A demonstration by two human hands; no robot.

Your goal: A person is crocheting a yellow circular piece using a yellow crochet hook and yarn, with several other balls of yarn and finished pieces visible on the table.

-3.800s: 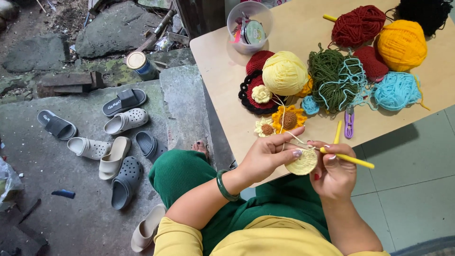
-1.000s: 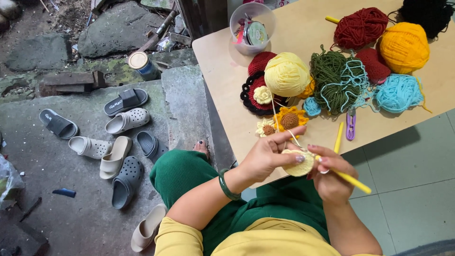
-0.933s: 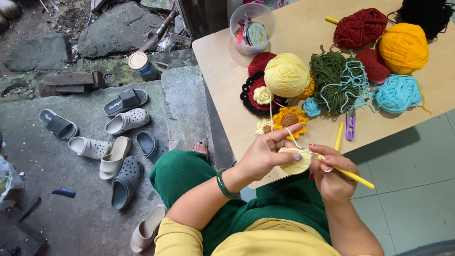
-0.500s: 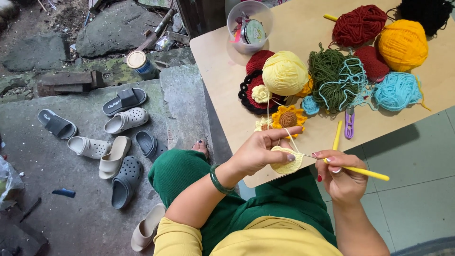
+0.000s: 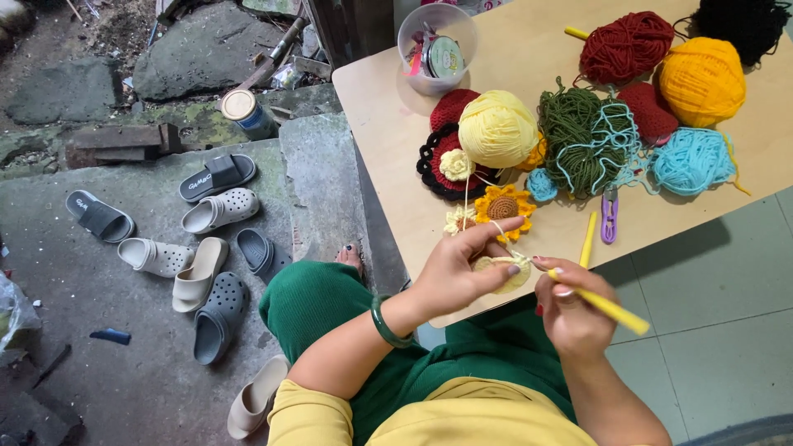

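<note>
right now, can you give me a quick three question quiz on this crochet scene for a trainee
1. True or false: the right hand holds a yellow crochet hook.
2. What does the left hand pinch? A) scissors B) a small pale yellow crochet piece C) a can
3. Fill in: the pale yellow yarn ball sits on the ____.

Key: 1 true; 2 B; 3 table

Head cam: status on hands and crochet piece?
Left hand pinches pale yellow piece. Right hand holds yellow hook at its edge. Yarn runs up to ball; nothing blocking.
</note>
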